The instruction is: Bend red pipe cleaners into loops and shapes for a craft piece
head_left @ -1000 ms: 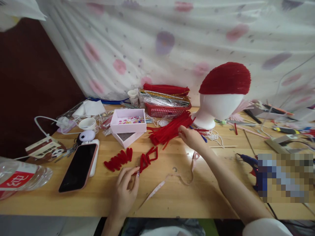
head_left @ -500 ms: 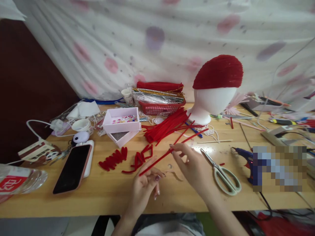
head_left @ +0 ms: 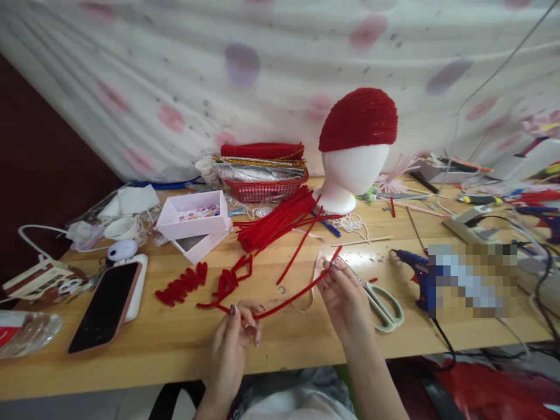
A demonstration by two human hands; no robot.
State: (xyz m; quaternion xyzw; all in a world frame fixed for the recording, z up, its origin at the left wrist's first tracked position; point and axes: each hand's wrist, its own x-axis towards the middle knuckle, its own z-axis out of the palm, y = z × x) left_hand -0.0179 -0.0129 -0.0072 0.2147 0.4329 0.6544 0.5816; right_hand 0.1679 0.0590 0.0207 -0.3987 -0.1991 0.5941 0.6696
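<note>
A long red pipe cleaner (head_left: 297, 300) stretches between my two hands in a shallow sag. My right hand (head_left: 347, 294) pinches it near its far end, which sticks up past the fingertips. Lower on the left, my left hand (head_left: 231, 341) has thumb and fingers closed about the other part. Just beyond the left hand lie bent red pipe cleaners (head_left: 230, 280), and left of them a zigzag-folded red piece (head_left: 181, 284). A bundle of straight red pipe cleaners (head_left: 275, 219) rests farther back, with one loose stem (head_left: 297, 248) in front. Scissors (head_left: 385, 306) lie beside my right hand, partly hidden by it.
A white foam head (head_left: 354, 169) wearing a red cap (head_left: 361, 119) stands behind. Left are lilac boxes (head_left: 192, 224), a phone (head_left: 105, 306) and a plastic bottle (head_left: 30, 335). A red basket (head_left: 266, 189) stands at the back, a blue glue gun (head_left: 413, 271) with its cord right.
My right hand has turned over and now holds the pipe cleaner near its end, clear of the bundle. The stem has gone from straight to sagging. The view has shifted right.
</note>
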